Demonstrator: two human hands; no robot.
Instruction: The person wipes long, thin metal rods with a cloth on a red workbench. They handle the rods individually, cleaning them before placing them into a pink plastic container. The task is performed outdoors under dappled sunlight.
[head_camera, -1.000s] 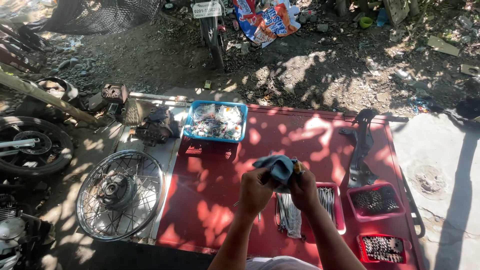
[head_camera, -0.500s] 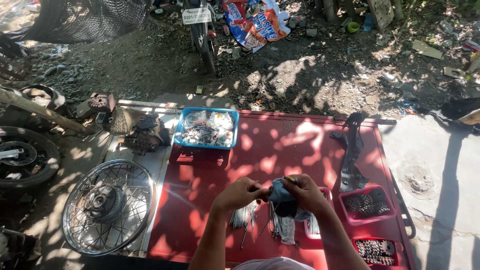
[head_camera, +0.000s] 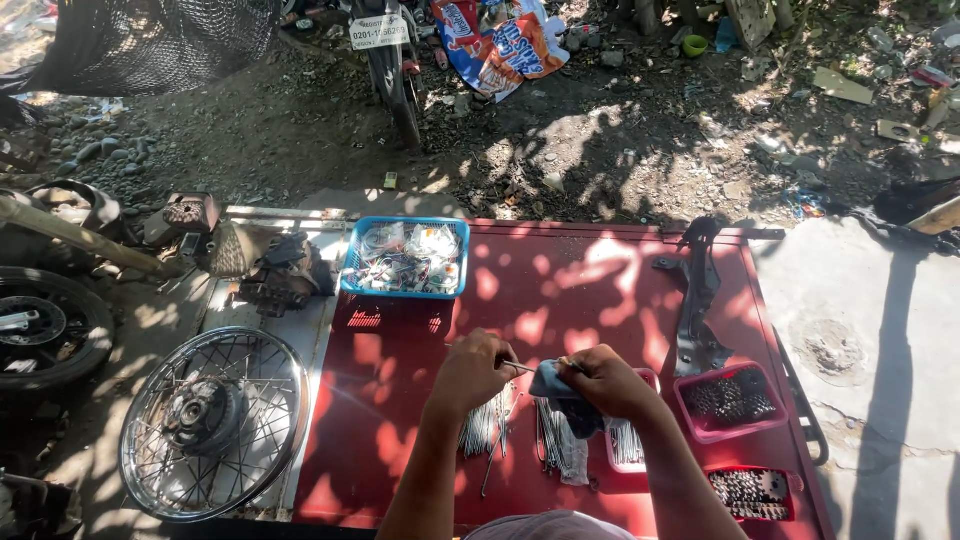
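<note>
Outdoor dirt yard, dappled shade, red tabletop (head_camera: 600, 290) filling the centre and lower frame. Blue basket (head_camera: 404, 258) at upper left of the tabletop, holding small bagged parts and wires. Pink tray (head_camera: 729, 402) at right, full of dark small metal pieces; red tray (head_camera: 753, 493) below it at lower right, same kind of contents. Third pinkish tray (head_camera: 628, 443) mostly hidden under the right hand, thin rods in it. Bundles of spokes (head_camera: 490, 425) lie loose on the tabletop just below the hands. Black metal bracket (head_camera: 697, 300) lies along the right side, above the pink tray.

Upper middle of the tabletop is bare, plenty of room between basket and bracket. Left edge borders a grey strip with an engine part (head_camera: 282, 275); spoked wheel (head_camera: 212, 420) on the ground at lower left, tyre (head_camera: 45, 325) at far left. Motorbike rear wheel (head_camera: 392, 70) at top centre, printed bag (head_camera: 500, 40) beside it. Concrete slab to the right of the tabletop.

Both forearms come up from bottom centre. Left hand (head_camera: 472, 372) fingers pinched shut on one thin spoke (head_camera: 518, 367). Right hand (head_camera: 608, 384) fingers closed around a blue cloth (head_camera: 562, 392), wrapped at the spoke's other end. Hands close together, low centre, just above the spoke bundles.
</note>
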